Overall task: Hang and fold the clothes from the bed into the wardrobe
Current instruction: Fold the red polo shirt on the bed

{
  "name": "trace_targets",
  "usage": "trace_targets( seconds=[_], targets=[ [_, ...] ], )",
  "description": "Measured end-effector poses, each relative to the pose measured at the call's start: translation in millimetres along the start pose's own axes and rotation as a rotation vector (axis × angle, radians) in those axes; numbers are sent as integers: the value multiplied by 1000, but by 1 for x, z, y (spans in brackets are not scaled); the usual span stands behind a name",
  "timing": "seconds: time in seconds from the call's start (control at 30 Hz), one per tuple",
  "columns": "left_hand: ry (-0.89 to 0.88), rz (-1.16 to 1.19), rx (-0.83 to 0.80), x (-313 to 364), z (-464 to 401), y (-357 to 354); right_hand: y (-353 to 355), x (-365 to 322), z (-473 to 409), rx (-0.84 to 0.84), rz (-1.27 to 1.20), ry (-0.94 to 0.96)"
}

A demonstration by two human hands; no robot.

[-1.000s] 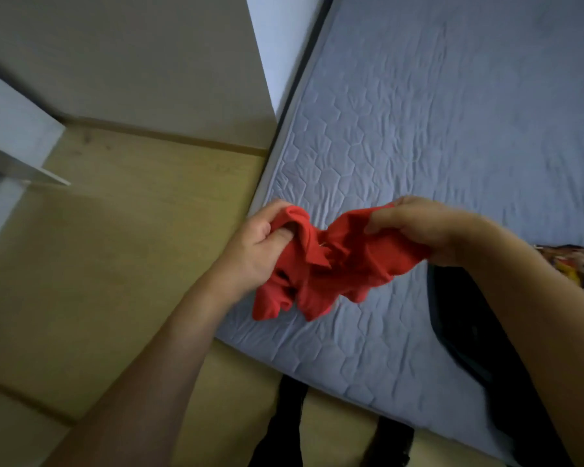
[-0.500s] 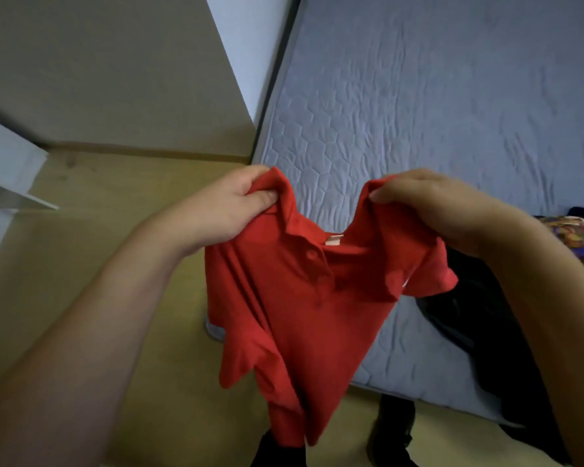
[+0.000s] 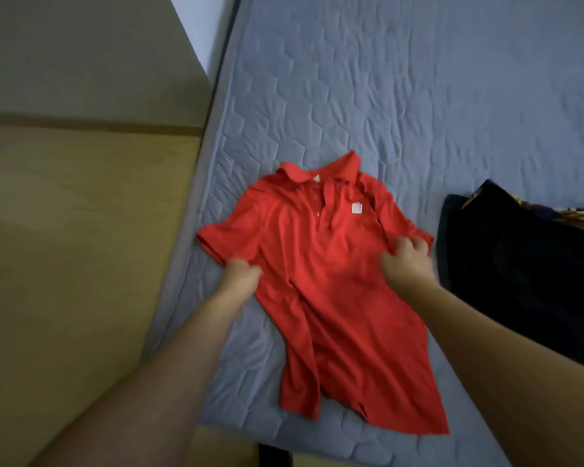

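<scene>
L hand (image 3: 241,274) + R hand (image 3: 406,261): 2 gripping 1 red polo (image 3: 321,281) | on bed (image 3: 418,96) | 1 dark garment (image 3: 520,271) beside

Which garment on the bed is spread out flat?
The red polo shirt, face up between both hands; the dark garment to its right lies bunched.

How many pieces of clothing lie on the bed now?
3, more may be out of view: red polo shirt spread under both hands, dark garment at right, patterned piece behind it at the right edge.
</scene>
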State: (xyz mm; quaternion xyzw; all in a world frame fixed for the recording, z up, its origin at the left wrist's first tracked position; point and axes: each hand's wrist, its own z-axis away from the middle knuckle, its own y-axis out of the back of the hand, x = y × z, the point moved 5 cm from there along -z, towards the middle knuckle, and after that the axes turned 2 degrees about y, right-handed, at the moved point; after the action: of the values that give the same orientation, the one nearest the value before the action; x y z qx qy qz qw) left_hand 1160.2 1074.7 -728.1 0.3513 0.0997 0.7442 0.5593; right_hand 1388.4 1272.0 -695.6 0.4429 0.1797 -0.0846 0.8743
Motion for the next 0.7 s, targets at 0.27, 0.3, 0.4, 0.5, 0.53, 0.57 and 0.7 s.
trace_targets(
  seconds=[0.27, 0.3, 0.4, 0.5, 0.53, 0.57, 0.7],
  targets=[
    [154, -331, -84, -125, 2, -150, -117, 196, 29, -208, -302, -640],
    [108, -335, -27, -122, 0, -157, -123, 204, 31, -225, -271, -631],
    [96, -78, -4, -129, 0, -158, -131, 211, 37, -307, -250, -556],
    [240, 551, -53, -155, 3, -134, -118, 212, 45, -321, -398, -529],
    [273, 645, 42, -166, 5, -116, -109, 213, 48, -308, -439, -519],
    [287, 671, 167, -179, 6, -97, -101, 215, 50, -306, -466, -505],
    [390, 679, 91, -205, 31, -86, -86, 220, 69, -469, -516, -538]
  ],
)
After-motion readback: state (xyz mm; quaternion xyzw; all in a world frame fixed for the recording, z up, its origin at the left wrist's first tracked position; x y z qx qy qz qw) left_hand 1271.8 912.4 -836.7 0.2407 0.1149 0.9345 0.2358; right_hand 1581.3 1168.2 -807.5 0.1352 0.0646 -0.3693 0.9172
